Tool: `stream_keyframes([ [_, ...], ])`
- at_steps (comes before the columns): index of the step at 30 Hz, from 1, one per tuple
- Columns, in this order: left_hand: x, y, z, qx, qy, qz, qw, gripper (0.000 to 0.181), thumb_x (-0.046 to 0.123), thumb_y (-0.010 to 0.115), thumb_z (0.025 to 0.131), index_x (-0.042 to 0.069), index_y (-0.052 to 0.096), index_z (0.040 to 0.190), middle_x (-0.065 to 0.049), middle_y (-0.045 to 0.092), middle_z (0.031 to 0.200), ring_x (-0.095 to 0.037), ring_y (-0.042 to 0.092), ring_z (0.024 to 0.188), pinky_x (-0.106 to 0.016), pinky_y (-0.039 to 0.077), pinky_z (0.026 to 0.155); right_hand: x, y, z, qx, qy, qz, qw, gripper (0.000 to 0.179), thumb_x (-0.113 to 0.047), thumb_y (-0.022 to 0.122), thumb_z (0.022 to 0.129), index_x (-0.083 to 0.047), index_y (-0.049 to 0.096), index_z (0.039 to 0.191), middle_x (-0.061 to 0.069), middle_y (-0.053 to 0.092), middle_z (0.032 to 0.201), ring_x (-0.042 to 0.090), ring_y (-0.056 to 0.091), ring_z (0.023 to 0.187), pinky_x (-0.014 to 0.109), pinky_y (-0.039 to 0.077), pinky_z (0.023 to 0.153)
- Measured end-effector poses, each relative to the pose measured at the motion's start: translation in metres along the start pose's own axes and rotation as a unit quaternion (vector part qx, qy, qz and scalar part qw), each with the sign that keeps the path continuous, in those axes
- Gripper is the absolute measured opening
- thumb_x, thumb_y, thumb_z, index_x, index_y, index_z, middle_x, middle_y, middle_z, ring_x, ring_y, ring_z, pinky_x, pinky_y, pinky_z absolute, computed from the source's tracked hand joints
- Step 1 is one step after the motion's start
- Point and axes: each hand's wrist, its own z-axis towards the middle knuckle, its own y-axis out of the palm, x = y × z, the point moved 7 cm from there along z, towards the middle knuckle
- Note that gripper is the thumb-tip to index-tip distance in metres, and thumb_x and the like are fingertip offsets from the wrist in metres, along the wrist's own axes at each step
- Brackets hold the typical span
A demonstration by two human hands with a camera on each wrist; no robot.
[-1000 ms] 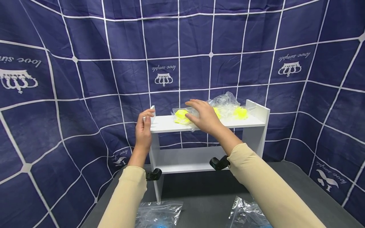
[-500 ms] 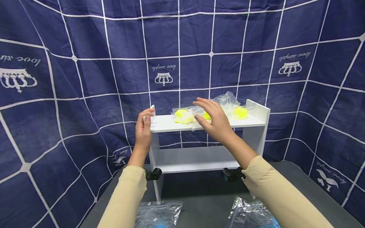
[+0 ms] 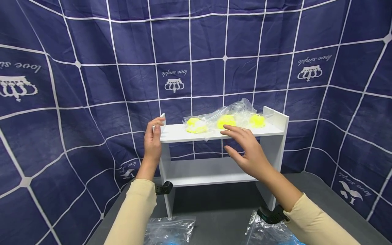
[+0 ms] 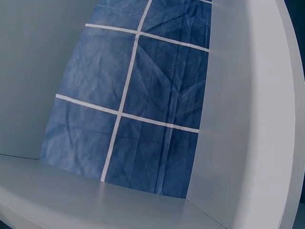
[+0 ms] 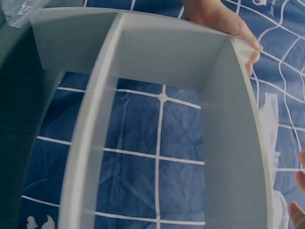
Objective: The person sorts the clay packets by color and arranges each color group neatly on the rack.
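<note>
A white two-tier shelf (image 3: pixel 211 180) stands on the dark table. My left hand (image 3: pixel 152 141) grips its upper left corner; in the right wrist view the left hand's fingers (image 5: pixel 248 38) bend round that corner. On the top board lie three clear plastic bags with bright yellow contents: a left bag (image 3: pixel 196 126), a middle bag (image 3: pixel 226 120) and a right bag (image 3: pixel 257 120). What the yellow things are, I cannot tell. My right hand (image 3: pixel 249 153) hovers in front of the top board, fingers apart and holding nothing. Only some right fingertips (image 5: pixel 299 180) show in the right wrist view.
Near the table's front edge lie two clear zip bags with blue contents, a left zip bag (image 3: pixel 169 229) and a right zip bag (image 3: pixel 269 229), partly behind my right forearm. A blue gridded curtain (image 3: pixel 128 61) surrounds the table (image 3: pixel 211 211).
My right hand has drawn back from the bags, moving right and down toward me, which uncovers the middle yellow bag. My left hand keeps its place on the shelf corner.
</note>
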Motion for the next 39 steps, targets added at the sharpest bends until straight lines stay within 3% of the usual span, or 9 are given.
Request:
stream_keyframes([
  [3,0.011,0.003,-0.001,-0.003,-0.003,0.001,1.0000,0.020,-0.001,0.034,0.098,-0.019,0.044,0.098,-0.038,0.050,0.119,-0.043,0.045,0.122,-0.026,0.033,0.108,0.000,-0.002,-0.014,-0.014,0.004,0.003,0.9999,0.047,-0.013,0.067,0.086,-0.018,0.057,0.131,0.004,0.052,0.142,0.024,0.044,0.130,0.047,0.036,0.104],
  [7,0.011,0.003,-0.001,-0.003,-0.001,0.002,1.0000,0.020,-0.001,0.034,0.098,-0.018,0.045,0.098,-0.038,0.051,0.119,-0.043,0.045,0.122,-0.025,0.033,0.107,-0.001,-0.004,-0.034,-0.040,0.009,-0.002,0.9992,0.051,-0.014,0.071,0.083,-0.020,0.057,0.131,0.002,0.052,0.142,0.020,0.046,0.128,0.038,0.037,0.103],
  [11,-0.002,-0.001,0.000,0.001,0.004,0.000,1.0000,0.021,0.001,0.035,0.099,-0.016,0.046,0.099,-0.035,0.052,0.120,-0.037,0.048,0.122,-0.025,0.033,0.107,0.000,-0.006,-0.053,-0.072,0.020,-0.002,0.9972,0.057,-0.016,0.075,0.080,-0.023,0.055,0.133,-0.001,0.050,0.144,0.017,0.045,0.127,0.033,0.036,0.102],
  [15,-0.017,-0.004,0.000,0.006,0.004,-0.001,1.0000,0.022,0.007,0.037,0.100,-0.013,0.047,0.099,-0.030,0.054,0.121,-0.026,0.050,0.123,-0.026,0.033,0.107,0.004,-0.005,-0.076,-0.119,0.044,0.014,0.9918,0.063,-0.020,0.077,0.080,-0.026,0.050,0.137,-0.004,0.046,0.147,0.014,0.042,0.130,0.036,0.038,0.101],
  [21,-0.021,-0.004,0.001,0.002,0.007,-0.005,1.0000,0.026,0.014,0.039,0.101,-0.010,0.048,0.099,-0.025,0.056,0.122,-0.021,0.051,0.123,-0.029,0.033,0.108,0.012,-0.002,-0.115,-0.179,0.058,0.010,0.9821,0.062,-0.026,0.074,0.083,-0.029,0.047,0.139,-0.002,0.046,0.146,0.010,0.042,0.132,0.028,0.043,0.097],
  [25,-0.022,-0.004,0.000,0.001,-0.004,-0.003,1.0000,0.023,0.010,0.038,0.101,-0.011,0.048,0.100,-0.027,0.055,0.123,-0.023,0.050,0.124,-0.027,0.032,0.108,0.021,-0.002,-0.144,-0.219,0.054,0.006,0.9741,0.054,-0.033,0.073,0.083,-0.033,0.052,0.132,-0.005,0.047,0.143,0.009,0.043,0.129,0.032,0.045,0.091],
  [33,-0.021,-0.004,-0.001,0.000,-0.005,-0.002,1.0000,0.021,0.002,0.035,0.099,-0.016,0.046,0.101,-0.033,0.052,0.123,-0.033,0.047,0.125,-0.026,0.031,0.108,0.042,-0.009,-0.200,-0.266,0.039,0.071,0.9604,0.062,-0.032,0.079,0.073,-0.028,0.055,0.130,-0.005,0.049,0.140,0.005,0.043,0.126,0.027,0.047,0.084],
  [39,-0.019,-0.004,0.000,0.005,0.005,-0.005,1.0000,0.023,0.007,0.037,0.101,-0.013,0.047,0.100,-0.028,0.054,0.120,-0.025,0.049,0.125,-0.029,0.031,0.109,0.056,-0.009,-0.238,-0.298,0.013,0.140,0.9442,0.061,-0.032,0.073,0.082,-0.016,0.050,0.136,-0.003,0.050,0.140,0.005,0.043,0.125,0.025,0.046,0.081],
])
